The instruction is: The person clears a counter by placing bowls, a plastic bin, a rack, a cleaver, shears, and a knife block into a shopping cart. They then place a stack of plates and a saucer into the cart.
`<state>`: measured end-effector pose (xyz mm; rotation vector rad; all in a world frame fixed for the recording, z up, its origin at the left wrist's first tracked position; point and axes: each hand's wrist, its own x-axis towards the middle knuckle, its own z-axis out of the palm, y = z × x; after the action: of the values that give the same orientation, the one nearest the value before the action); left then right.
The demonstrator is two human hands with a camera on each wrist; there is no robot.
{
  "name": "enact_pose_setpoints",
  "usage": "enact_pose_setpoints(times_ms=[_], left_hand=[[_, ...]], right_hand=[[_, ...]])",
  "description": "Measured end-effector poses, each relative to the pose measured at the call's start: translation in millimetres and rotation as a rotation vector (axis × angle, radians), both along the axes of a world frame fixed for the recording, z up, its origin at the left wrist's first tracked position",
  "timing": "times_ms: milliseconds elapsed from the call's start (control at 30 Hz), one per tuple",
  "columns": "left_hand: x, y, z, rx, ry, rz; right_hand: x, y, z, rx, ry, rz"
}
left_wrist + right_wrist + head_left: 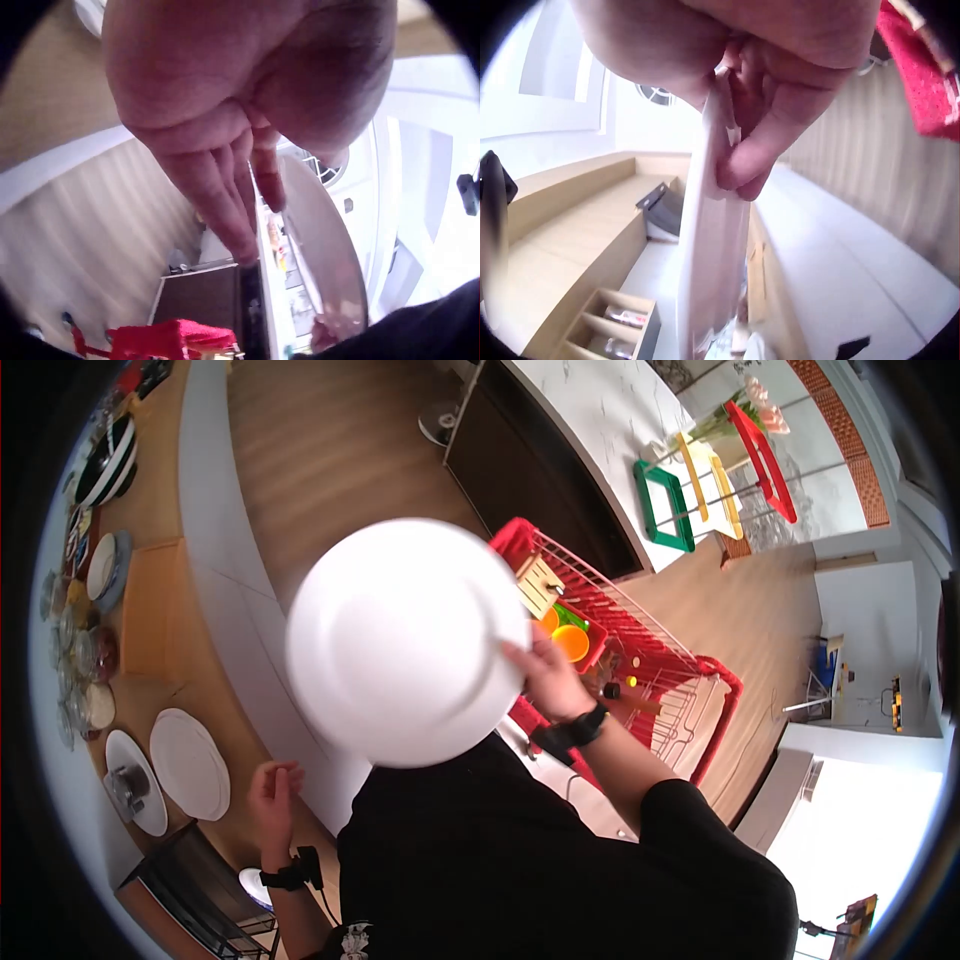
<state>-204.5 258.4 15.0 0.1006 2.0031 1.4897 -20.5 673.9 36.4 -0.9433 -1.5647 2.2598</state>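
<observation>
A large round white plate [400, 640] is held up in front of the body. My right hand [553, 678] grips its right edge, thumb on the upper face; in the right wrist view the fingers [769, 127] curl round the rim of the plate [709, 247], which appears edge-on. My left hand [275, 800] holds nothing and hovers by the counter edge, its fingers loosely bent, close to a white plate [190, 765] on the wooden counter. In the left wrist view the fingers of the left hand [217, 150] hang down, with the raised plate [326, 247] beyond them.
A red shopping cart [690, 660] with orange cups [570, 643] inside stands to the right. Another white plate [150, 800] bears a grey metal object [127, 788]. Jars [97, 650] and a wooden board [150, 610] are on the counter [205, 680]. Coloured frames [665, 505] stand on a marble-topped island.
</observation>
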Motion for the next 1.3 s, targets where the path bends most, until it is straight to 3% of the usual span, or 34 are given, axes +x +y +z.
enact_pose_setpoints(times_ms=[33, 67, 133, 267, 333, 367, 433, 467, 733, 1300], left_hand=[[-0.6, -12.3, -17.2, -0.182, 0.178, -0.096], [4.3, -12.1, -18.3, -0.193, 0.168, -0.109], [12.1, -9.9, -18.8, -0.767, 0.649, -0.351], [32.4, -11.0, -40.7, -0.942, 0.736, -0.332], [36.0, -14.0, -53.8, -1.045, 0.624, -0.397], [37.3, -13.7, -59.3, -1.049, 0.622, -0.397], [38.1, -13.5, -68.1, -1.019, 0.638, -0.416], [37.1, -13.5, -68.8, -1.023, 0.638, -0.411], [35.2, -5.3, -57.7, -0.992, 0.486, -0.422], [34.4, -16.9, -70.4, -0.919, 0.498, -0.329]], right_hand=[[15.2, 17.4, 13.7, 0.090, -0.045, -0.075], [30.1, 34.1, 27.0, 0.181, -0.090, -0.147], [69.4, 73.9, 21.9, 0.374, -0.089, -0.219], [118.2, 127.9, 15.8, 0.622, -0.206, -0.198], [127.9, 140.1, -0.6, 0.854, -0.307, -0.201], [131.4, 143.6, -9.0, 0.851, -0.307, -0.198], [134.8, 150.4, -29.6, 0.893, -0.582, -0.071], [133.1, 151.8, -46.9, 0.961, -0.494, -0.063], [86.1, 138.5, -108.1, 1.101, -0.656, 0.265], [62.7, 149.9, -173.6, 0.962, -0.745, 0.332]])
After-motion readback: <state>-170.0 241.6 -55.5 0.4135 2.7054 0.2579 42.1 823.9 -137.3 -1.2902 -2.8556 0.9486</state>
